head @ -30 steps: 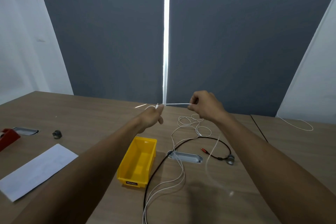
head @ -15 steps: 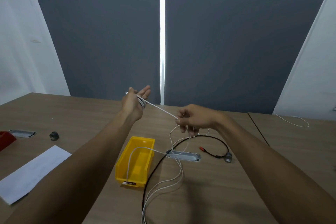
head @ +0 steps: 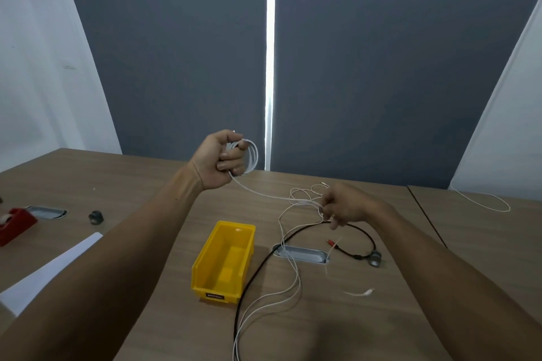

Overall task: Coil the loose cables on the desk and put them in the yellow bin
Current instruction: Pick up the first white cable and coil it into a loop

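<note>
White cable [head: 265, 193], thin, loops round left hand [head: 218, 160] above wooden desk [head: 337, 316].

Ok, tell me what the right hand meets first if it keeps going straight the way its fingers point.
The right hand points left; probably only the loose white cable loops it already pinches, then bare desk. Depth is unclear.

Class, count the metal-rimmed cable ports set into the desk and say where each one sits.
2. One cable port lies right of the yellow bin, with cables passing over it. The other lies far left, behind the red tape dispenser. Arms may hide more.
</note>
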Motion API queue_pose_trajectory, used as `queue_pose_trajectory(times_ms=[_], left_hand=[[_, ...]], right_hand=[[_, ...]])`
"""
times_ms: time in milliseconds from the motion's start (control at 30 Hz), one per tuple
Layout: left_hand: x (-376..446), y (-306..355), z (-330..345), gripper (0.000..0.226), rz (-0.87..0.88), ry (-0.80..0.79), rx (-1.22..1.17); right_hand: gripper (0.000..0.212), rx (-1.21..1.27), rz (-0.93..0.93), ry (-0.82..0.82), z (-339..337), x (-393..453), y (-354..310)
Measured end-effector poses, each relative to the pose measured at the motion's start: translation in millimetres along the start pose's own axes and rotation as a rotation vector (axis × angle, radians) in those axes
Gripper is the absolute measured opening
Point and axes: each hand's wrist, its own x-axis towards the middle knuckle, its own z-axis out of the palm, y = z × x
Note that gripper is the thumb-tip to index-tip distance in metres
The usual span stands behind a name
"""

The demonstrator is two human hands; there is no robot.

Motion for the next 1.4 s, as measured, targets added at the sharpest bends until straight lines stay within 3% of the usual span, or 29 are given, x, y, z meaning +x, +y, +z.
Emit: queue_pose_trajectory(times_ms=[200, 333, 467, 700, 900, 1067, 1133, 1233, 1400], left_hand=[[-2, -17, 20, 0.033, -0.324, -0.167, 0.64], [5, -39, 30, 0.044, -0.544, -0.119, 1.001], [17, -59, 28, 0.06, -0.435, 0.019, 1.2], [33, -71, -5, 0.069, 0.023, 0.503, 1.031], [46, -58, -3, 0.065, 0.239, 0.776, 0.307], [49, -27, 5, 0.054, 0.274, 0.585, -0.42], [45, -17, 8, 0.045, 0.276, 0.53, -0.607], [30, -5, 12, 0.041, 0.254, 0.401, -0.664], [10, 3, 12, 0.026, 0.148, 0.186, -0.328]], right_hand=[[0.017, -0.067, 0.005, 0.288, -19, -2, 1], [0.019, -0.058, -0.037, 0.385, -22, -7, -13], [0.018, -0.153, -0.077, 0.426, -23, -14, -28], [0.021, -0.034, -0.173, 0.372, -27, -17, -35], [0.016, 0.177, -0.277, 0.106, -24, -24, -48], [0.01, 0.21, -0.279, -0.06, -12, -19, -43], [0.011, 0.172, -0.243, -0.1, -8, -15, -35], [0.012, 0.116, -0.156, -0.171, 0, -10, -16], [0.013, 0.063, -0.049, -0.168, 4, -8, 9]])
